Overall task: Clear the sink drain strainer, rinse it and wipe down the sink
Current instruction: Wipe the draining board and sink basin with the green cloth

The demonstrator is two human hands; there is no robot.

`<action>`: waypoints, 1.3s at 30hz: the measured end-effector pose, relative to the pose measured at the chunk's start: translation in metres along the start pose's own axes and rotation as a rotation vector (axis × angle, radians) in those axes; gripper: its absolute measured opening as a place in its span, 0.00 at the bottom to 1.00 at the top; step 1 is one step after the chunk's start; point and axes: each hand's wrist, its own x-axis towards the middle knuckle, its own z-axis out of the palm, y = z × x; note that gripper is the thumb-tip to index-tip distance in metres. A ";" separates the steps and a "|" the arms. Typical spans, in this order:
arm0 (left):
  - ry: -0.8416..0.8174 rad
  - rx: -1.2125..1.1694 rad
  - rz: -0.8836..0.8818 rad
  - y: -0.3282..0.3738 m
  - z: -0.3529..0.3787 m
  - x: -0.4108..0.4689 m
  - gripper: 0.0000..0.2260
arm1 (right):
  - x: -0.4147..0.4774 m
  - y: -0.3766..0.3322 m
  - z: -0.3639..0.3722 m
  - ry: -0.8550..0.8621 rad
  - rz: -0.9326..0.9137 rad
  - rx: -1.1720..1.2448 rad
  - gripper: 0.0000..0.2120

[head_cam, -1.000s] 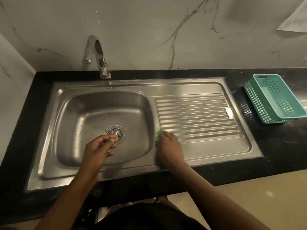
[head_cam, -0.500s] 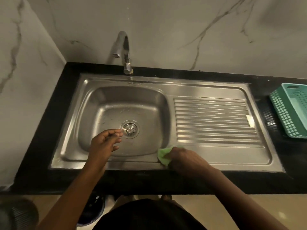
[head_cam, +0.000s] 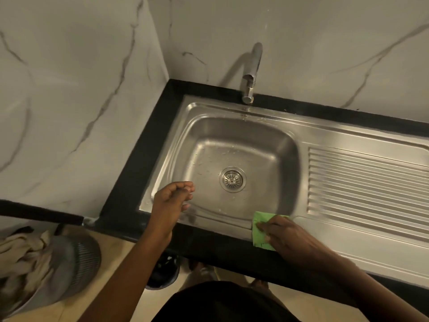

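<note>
— Behind the bowl, at the wall?
— Curved chrome tap [head_cam: 251, 73], upright, spout over the rear rim. White marble-veined wall panels [head_cam: 81, 89] behind and to the left.

— Surround?
— Black stone countertop [head_cam: 130, 182] framing a stainless steel sink [head_cam: 301, 135]. Ribbed drainboard [head_cam: 366, 189] to the right of the bowl. Water droplets scattered over the bowl floor.

— Down on the floor?
— Grey ribbed plastic basket [head_cam: 76, 256] at lower left, heaped with beige cloths [head_cam: 21, 256]. Small dark bin [head_cam: 162, 273] under the counter edge, partly hidden by the left forearm.

— Task item?
— Round perforated metal drain strainer [head_cam: 232, 179], seated in the drain at the centre of the bowl, in plain view.

— Hands?
— Over the near left corner of the bowl, left hand [head_cam: 173, 201], raised, apart from the strainer. Fingers curled in against the thumb, nothing seen between them.
— On the near rim, where bowl meets drainboard, right hand [head_cam: 287, 238], palm down on a folded green cloth [head_cam: 261, 218]. Straight fingers pressing it flat, lower cloth edge lapping onto the black countertop.
</note>
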 end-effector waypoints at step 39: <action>0.244 -0.027 0.041 0.034 -0.108 0.050 0.07 | 0.267 -0.210 0.026 0.354 -0.115 0.108 0.14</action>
